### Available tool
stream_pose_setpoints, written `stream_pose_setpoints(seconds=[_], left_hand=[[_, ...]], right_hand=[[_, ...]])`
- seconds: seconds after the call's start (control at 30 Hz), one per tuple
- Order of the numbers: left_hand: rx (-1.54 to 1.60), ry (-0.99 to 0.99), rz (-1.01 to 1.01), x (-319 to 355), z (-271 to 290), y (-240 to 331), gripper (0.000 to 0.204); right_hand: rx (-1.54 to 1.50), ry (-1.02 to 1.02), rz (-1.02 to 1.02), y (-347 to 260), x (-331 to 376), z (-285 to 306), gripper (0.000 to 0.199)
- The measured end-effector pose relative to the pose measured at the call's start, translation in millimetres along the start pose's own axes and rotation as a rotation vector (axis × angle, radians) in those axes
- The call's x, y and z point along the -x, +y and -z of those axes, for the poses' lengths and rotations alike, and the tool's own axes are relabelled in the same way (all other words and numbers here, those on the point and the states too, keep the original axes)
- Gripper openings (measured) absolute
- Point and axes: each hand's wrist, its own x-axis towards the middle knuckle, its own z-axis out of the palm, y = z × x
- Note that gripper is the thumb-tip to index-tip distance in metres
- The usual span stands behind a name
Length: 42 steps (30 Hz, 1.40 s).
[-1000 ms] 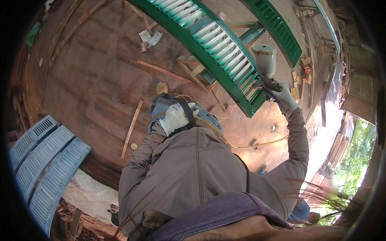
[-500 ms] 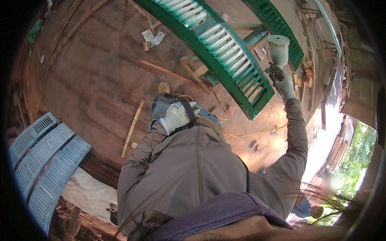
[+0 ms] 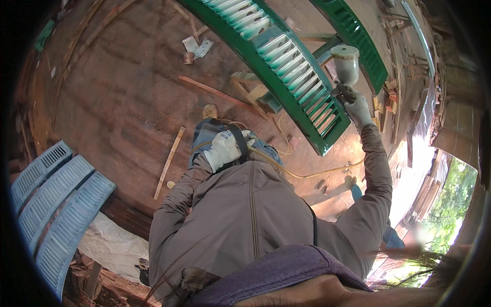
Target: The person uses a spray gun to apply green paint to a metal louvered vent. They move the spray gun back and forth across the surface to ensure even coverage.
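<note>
My right hand (image 3: 359,110), in a pale glove, is closed around a spray gun (image 3: 343,92) with a whitish cup (image 3: 346,64) on top. The gun is close to the right edge of a long green louvered panel (image 3: 284,75), whose slats are partly white and partly green. My left hand (image 3: 223,150), in a white glove, is closed at my waist on a yellow hose (image 3: 276,165), which shows on both sides of it. A black strap (image 3: 238,140) crosses over its fingers. The hose's path to the gun is partly hidden by my right arm.
Another green louvered panel (image 3: 352,43) lies beyond. Wooden supports (image 3: 254,94) stand below the near panel. Several bluish-grey louvered panels (image 3: 74,220) rest at the lower left. Wood strips (image 3: 170,162) lie on the brown floor. Behind my right arm is another person's blue-clothed leg (image 3: 356,192).
My right hand and the spray gun have shifted slightly left, closer to the near panel's edge. The other person's leg has come into view behind my right arm. My left hand stays put.
</note>
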Motion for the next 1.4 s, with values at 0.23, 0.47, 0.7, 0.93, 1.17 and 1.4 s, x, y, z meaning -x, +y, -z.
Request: stream_pose_setpoints(seconds=[0.23, 0.47, 0.7, 0.93, 1.17, 1.4], left_hand=[[0.044, -0.007, 0.039, -2, 16, 2, 0.023], [0.002, 0.016, -0.029, -3, 17, -11, 0.024], [-0.027, -0.098, 0.003, -14, 23, -13, 0.024], [-0.036, -0.244, 0.098, -25, 28, -16, 0.026], [-0.112, -0.33, 0.026, -35, 23, -28, 0.029], [-0.04, -0.326, -0.051, -38, 33, -22, 0.027]], right_hand=[[-0.072, 0.024, -0.064, -29, -1, 13, 0.037], [-0.486, -0.158, -0.067, 0, 21, 0, 0.039], [-0.309, 0.044, -0.138, 32, 19, -15, 0.044], [-0.489, 0.242, -0.16, 27, 33, -2, 0.04], [-0.372, -0.08, -0.181, -56, 77, 27, 0.043], [-0.419, -0.036, -0.143, -22, 73, -4, 0.044]])
